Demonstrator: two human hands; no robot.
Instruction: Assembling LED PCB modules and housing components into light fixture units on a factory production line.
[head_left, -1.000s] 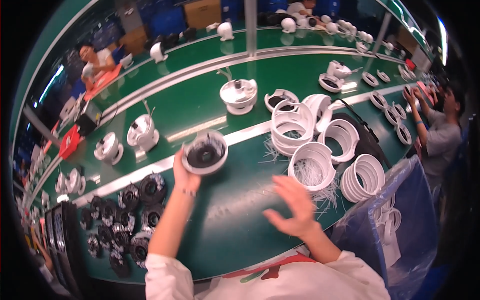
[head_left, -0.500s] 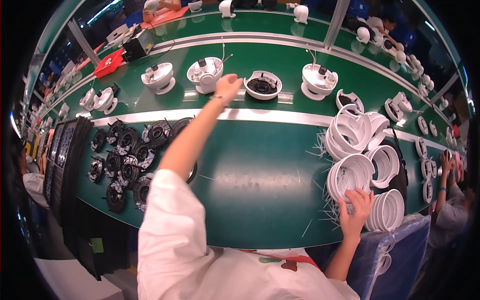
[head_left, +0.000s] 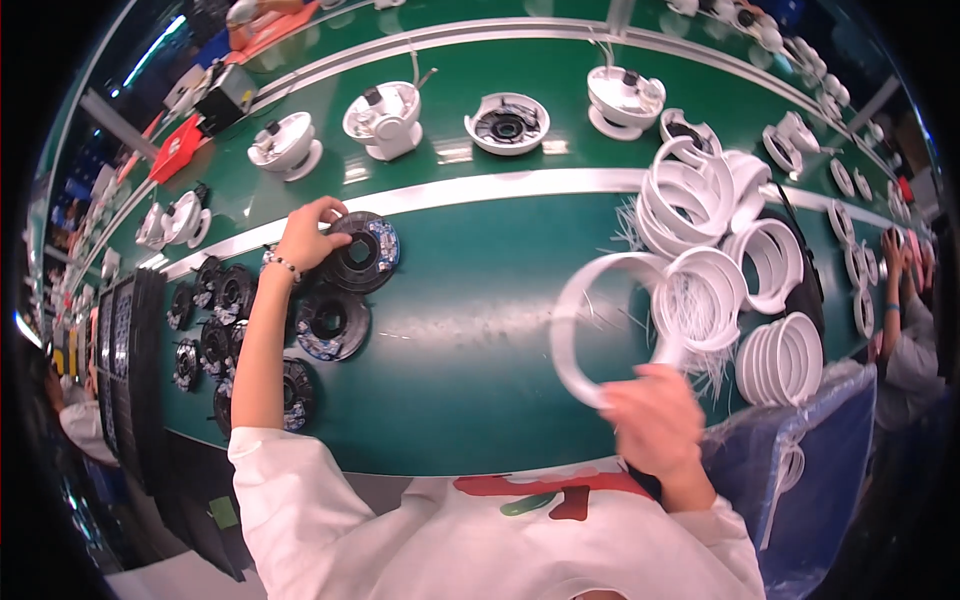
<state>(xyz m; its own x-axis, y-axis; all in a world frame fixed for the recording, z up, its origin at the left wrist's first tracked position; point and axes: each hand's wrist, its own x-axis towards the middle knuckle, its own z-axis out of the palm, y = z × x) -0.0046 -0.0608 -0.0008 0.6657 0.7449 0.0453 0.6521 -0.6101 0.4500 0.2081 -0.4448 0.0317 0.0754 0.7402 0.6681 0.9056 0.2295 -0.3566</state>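
At far left, beside a co-worker's pale sleeve [head_left: 85,430], a tall stack of black trays [head_left: 132,385] along the end of the green table [head_left: 470,300]. Beyond the metal rail [head_left: 520,184], a red bin [head_left: 176,148]; nearer, on the table, a loose cluster of black ring-shaped parts [head_left: 232,292]. Back across the rail, a white rounded housing [head_left: 287,143] on a round foot. Then the left grip [head_left: 330,228], partly closed, with thumb and bent fingers at the left rim of a black disc [head_left: 370,277] bearing a circuit board; cannot tell whether firmly pinched or only touched. Just below, near the disc, a second black disc [head_left: 348,336]. Past the rail, a white bowl-shaped shell [head_left: 507,149] with a black part inside. Farther right, above the table, a single white ring [head_left: 567,340], tilted and blurred, closed upon at its lower edge by the right grip [head_left: 650,415]. Behind and right of the ring, a pile of white notched rings [head_left: 735,285], partly filled with thin white strips [head_left: 690,302]. Nearer the edge, a nested row of white rings [head_left: 785,360], then a plastic-lined blue bin [head_left: 825,480].
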